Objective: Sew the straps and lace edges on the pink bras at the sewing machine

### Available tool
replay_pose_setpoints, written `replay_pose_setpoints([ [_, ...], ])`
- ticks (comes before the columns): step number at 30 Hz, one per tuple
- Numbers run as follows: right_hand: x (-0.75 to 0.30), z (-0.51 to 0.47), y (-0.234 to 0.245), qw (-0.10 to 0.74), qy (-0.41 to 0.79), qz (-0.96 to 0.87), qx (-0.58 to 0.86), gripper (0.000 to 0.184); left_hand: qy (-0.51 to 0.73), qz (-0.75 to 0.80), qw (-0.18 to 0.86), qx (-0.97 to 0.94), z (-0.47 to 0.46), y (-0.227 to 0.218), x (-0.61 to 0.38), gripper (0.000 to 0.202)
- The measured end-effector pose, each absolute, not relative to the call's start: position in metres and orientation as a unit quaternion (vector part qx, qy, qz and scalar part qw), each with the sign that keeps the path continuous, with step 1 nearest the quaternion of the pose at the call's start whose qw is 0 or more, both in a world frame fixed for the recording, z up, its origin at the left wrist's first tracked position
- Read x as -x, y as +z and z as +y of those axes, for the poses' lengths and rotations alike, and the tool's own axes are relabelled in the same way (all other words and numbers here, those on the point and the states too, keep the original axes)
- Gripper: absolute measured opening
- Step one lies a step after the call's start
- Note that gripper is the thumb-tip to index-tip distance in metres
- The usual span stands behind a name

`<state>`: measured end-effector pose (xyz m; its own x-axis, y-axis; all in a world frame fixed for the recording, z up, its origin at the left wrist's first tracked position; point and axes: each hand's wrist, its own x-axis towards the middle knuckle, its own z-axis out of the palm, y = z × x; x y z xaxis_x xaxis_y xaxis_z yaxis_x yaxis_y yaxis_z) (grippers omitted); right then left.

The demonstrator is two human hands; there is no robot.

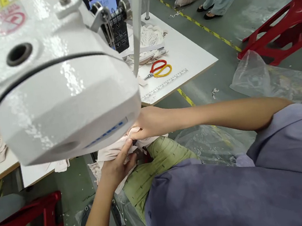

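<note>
Glossy white sewing-machine head (66, 105) above pale-pink lace-trimmed cloth (110, 151); left hand (116, 170) and right hand (150, 122) both pinching its edge.

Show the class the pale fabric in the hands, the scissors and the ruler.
Pale fabric (109, 152): head view, on its smooth left part.
Scissors (160, 75): head view, on the yellow handle.
Ruler (165, 84): head view, middle of its marked strip.

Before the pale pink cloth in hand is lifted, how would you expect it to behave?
The pale pink cloth would probably flop, since it bunches into soft folds. It looks thin, so it is likely light. Its lace edging might snag, given the open pattern.
</note>
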<state>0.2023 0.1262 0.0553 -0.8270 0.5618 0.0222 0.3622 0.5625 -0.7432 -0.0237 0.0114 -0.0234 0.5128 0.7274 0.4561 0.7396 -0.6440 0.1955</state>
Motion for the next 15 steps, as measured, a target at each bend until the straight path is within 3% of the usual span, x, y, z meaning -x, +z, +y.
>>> replay_pose_setpoints([
  [6,-0.216,0.12,0.019,0.324,0.25,-0.888,0.211,0.018,-0.272,-0.493,-0.043,0.825,0.003,-0.013,0.006,0.07],
  [15,-0.21,0.131,0.021,0.29,0.309,-0.875,0.235,0.01,-0.259,-0.528,-0.036,0.808,-0.002,-0.008,-0.006,0.07],
])
